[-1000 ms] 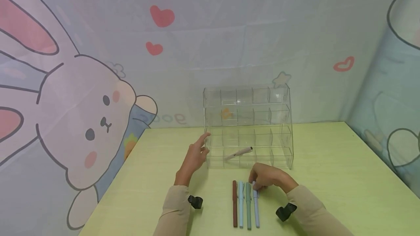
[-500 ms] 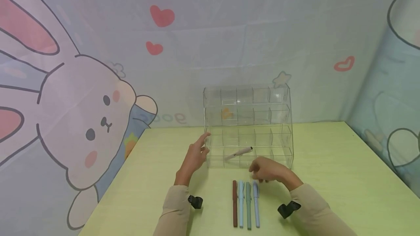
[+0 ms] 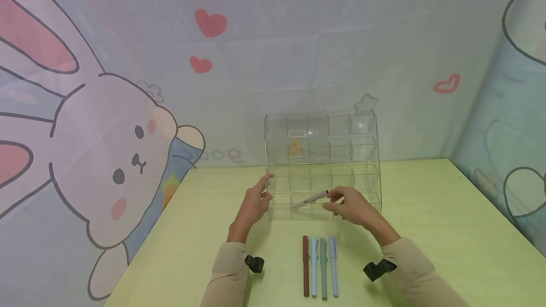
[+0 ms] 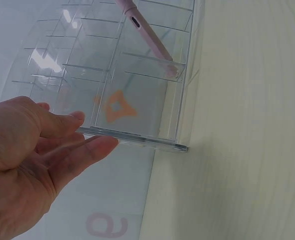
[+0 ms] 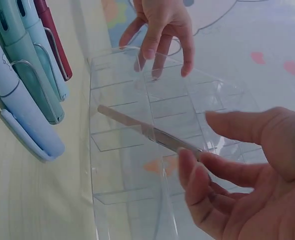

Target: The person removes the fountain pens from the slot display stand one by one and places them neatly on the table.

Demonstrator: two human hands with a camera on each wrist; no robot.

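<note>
A clear tiered display rack [image 3: 321,181] stands on the table. A pale pink pen [image 3: 313,197] leans at a slant in its lowest row, capped end up to the right. My left hand [image 3: 252,205] rests on the rack's left side, fingers fairly straight, and fingertips meet the panel edge in the left wrist view. My right hand [image 3: 351,206] is at the pen's upper end. In the right wrist view its fingertips [image 5: 187,160] overlap that end, while the thumb stays apart from it; whether they touch cannot be told.
In front of the rack lie several pens side by side: a dark red pen [image 3: 305,266], a light blue pen [image 3: 313,266], a green pen [image 3: 323,268] and a lavender pen [image 3: 333,266]. A printed cloth [image 3: 320,60] hangs behind the yellow-green table [image 3: 431,226].
My right hand has left the lavender pen, moved up and forward to the pink pen's upper end, and spread its thumb from the fingers. The left hand stays at the rack.
</note>
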